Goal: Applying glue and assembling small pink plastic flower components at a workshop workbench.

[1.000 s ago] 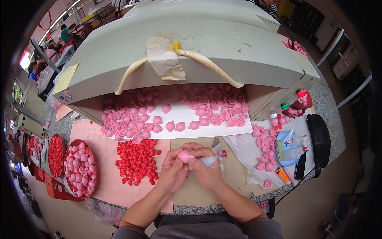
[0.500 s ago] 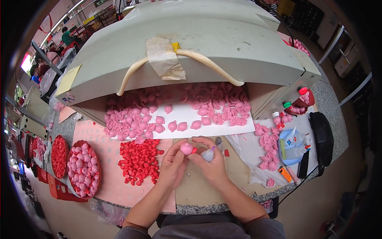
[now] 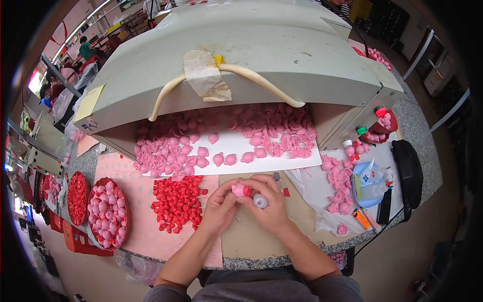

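Just above the near work surface, my left hand (image 3: 218, 207) pinches a small pink rounded piece (image 3: 236, 190) between thumb and fingers. A small red piece (image 3: 247, 191) sits against its right side, at the fingertips of my right hand (image 3: 273, 207). That hand also has a small translucent squeeze bottle (image 3: 260, 201) tucked in its fingers, the bottle's base toward me. Left of my hands lies a heap of red pieces (image 3: 176, 204). Beyond them, a row of pink pieces (image 3: 218, 159) stands on white paper.
A grey hooded cabinet (image 3: 287, 53) arches over heaped pink pieces. At left stand a red basket (image 3: 127, 221) of pink-and-red pieces and a bowl (image 3: 70, 187) of red ones. Rightward are a blue tray (image 3: 373, 203) with bottles, an orange lighter (image 3: 360, 219) and a black pouch (image 3: 408, 176).
My right fingers have closed in over the pink and red pieces. The pink piece has turned, and the bottle has tipped, its purple tip no longer showing.
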Available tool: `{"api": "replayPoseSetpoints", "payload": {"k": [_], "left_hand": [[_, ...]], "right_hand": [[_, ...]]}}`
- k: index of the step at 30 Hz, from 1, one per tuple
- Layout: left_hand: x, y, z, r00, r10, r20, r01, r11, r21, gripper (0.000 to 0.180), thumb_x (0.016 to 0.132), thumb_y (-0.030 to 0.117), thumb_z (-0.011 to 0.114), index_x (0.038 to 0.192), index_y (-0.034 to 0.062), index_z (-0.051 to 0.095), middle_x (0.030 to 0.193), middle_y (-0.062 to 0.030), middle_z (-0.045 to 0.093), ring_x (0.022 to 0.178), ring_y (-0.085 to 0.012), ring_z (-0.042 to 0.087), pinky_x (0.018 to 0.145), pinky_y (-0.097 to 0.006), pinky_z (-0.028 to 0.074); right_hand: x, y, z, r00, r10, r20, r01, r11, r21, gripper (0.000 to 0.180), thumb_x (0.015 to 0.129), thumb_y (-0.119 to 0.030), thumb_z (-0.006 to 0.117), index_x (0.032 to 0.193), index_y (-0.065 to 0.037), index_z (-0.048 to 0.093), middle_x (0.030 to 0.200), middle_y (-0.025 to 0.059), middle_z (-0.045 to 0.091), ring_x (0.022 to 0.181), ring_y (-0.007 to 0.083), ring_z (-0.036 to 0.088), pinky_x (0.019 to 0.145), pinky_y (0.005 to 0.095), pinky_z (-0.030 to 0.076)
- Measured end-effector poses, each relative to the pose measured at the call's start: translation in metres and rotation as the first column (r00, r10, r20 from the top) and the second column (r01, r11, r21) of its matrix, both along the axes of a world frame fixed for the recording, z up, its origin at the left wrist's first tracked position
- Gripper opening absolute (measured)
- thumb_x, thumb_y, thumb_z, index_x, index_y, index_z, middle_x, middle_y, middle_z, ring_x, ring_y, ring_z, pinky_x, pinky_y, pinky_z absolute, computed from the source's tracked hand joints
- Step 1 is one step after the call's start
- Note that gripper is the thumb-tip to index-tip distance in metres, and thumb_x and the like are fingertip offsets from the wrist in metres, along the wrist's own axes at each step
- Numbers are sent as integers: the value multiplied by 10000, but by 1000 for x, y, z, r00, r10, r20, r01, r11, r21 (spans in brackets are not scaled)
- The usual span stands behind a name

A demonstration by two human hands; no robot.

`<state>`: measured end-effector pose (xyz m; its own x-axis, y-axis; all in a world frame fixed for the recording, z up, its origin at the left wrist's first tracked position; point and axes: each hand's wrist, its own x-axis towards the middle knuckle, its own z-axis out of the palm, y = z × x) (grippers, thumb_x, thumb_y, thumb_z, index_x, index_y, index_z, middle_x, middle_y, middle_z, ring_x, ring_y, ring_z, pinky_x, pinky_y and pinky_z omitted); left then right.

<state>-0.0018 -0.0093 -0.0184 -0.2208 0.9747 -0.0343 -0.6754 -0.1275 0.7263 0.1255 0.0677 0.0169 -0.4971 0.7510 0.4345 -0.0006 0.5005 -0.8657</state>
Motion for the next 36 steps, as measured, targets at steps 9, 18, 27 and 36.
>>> {"api": "replayPoseSetpoints", "payload": {"k": [9, 18, 27, 36], "left_hand": [[1, -1, -2, 1000, 7, -6, -7, 1000, -6, 390, 906, 178, 535, 1267, 78, 425, 1222, -62, 482, 1155, -194, 466, 999, -366, 374], [6, 5, 9, 960, -76, 268, 84, 996, -18, 356, 943, 210, 461, 1281, 102, 434, 1278, -60, 452, 1197, -185, 421, 1024, -365, 325], [5, 4, 3, 960, -107, 259, 102, 994, 32, 363, 942, 234, 462, 1279, 108, 417, 1239, -54, 469, 1162, -179, 441, 1015, -359, 332], [-7, 9, 6, 983, -33, 179, 42, 998, -46, 251, 963, 249, 415, 1127, 69, 479, 1048, -65, 575, 983, -195, 563, 907, -366, 433]], "right_hand": [[-1, -1, -1, 1000, -8, -13, 8, 1000, -10, 324, 721, -140, 729, 1023, -65, 637, 986, 86, 541, 859, 215, 565, 740, 302, 465], [-3, 2, 1, 999, -45, 29, 47, 996, -73, 346, 711, -130, 735, 1034, -56, 636, 996, 85, 551, 912, 222, 558, 779, 305, 462], [-2, 1, -3, 998, 6, 65, -8, 1000, 30, 372, 709, -91, 733, 1060, -56, 619, 1006, 98, 560, 922, 224, 561, 793, 306, 465], [3, 8, 2, 953, 177, -246, -295, 732, -614, 309, 803, -48, 643, 1100, 10, 580, 1005, 57, 576, 854, 115, 570, 728, 253, 485]]}}
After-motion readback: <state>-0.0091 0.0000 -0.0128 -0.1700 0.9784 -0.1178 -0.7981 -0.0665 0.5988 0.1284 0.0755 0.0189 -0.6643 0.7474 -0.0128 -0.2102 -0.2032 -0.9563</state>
